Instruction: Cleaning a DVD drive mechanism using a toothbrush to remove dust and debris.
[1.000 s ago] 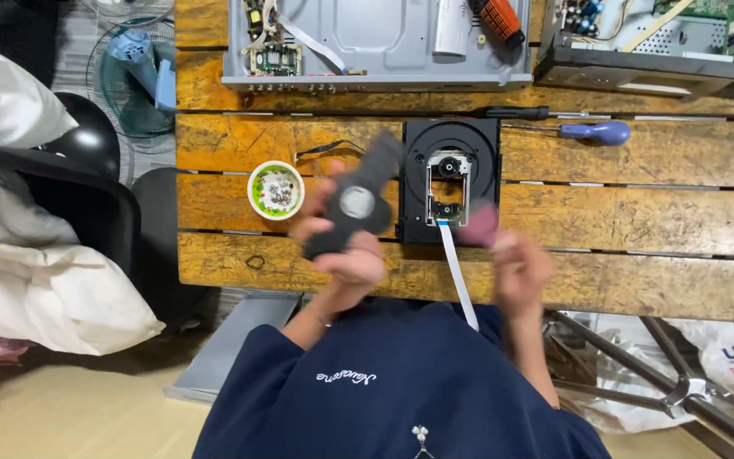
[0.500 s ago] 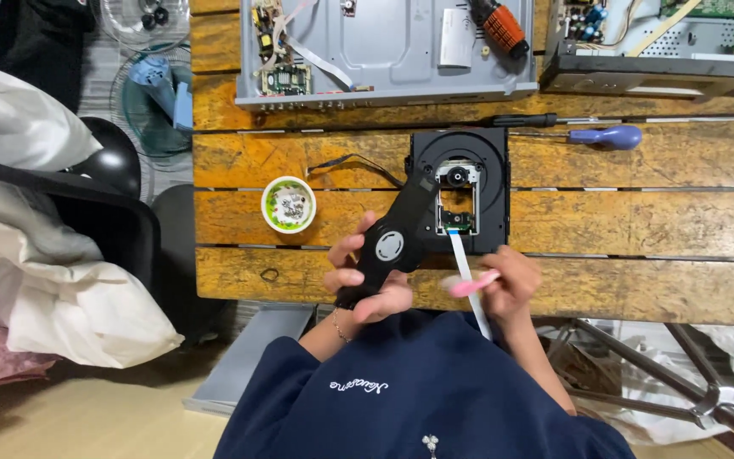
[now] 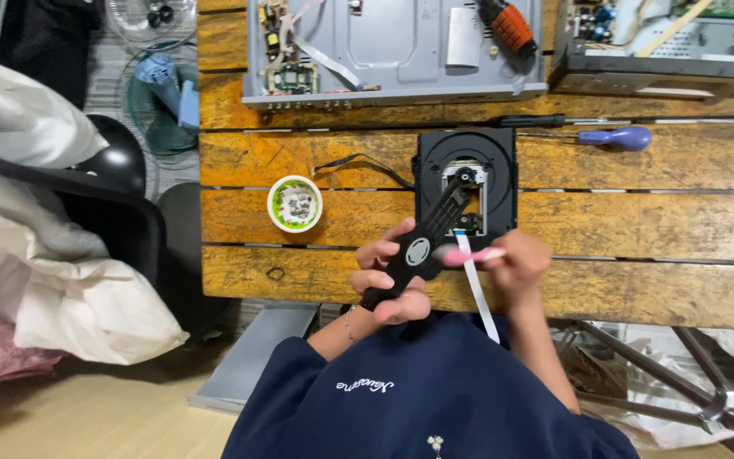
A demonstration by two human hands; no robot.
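Nearest the camera I see my dark blue shirt point(image 3: 418, 399), which hides my lap and the near edge of the surface point(image 3: 639, 212).

My left hand point(image 3: 392, 276) is closed around the lower end of a long black plastic bracket point(image 3: 422, 246). The bracket has a round silver hub at mid-length, and its lower tip is hidden behind my fingers. It tilts up and to the right, so its far end overlaps the optical disc drive tray point(image 3: 466, 183).

My right hand point(image 3: 516, 263) is closed on a pink-handled tool point(image 3: 469, 254). Its tip sits at the bracket, just beside the hub. The tip is too small and blurred to identify, and the hand covers the rear of the handle.

A white flat ribbon cable point(image 3: 479, 293) runs from the tray down toward my shirt. Its upper end is hidden behind the bracket.

Further out, a small round dish point(image 3: 295, 204) holds tiny parts that I cannot make out. A purple-handled screwdriver point(image 3: 592, 136) lies beyond the tray.

At the far edge lie an opened grey metal chassis point(image 3: 401, 47) and a second chassis point(image 3: 664, 42), both cut off by the frame.
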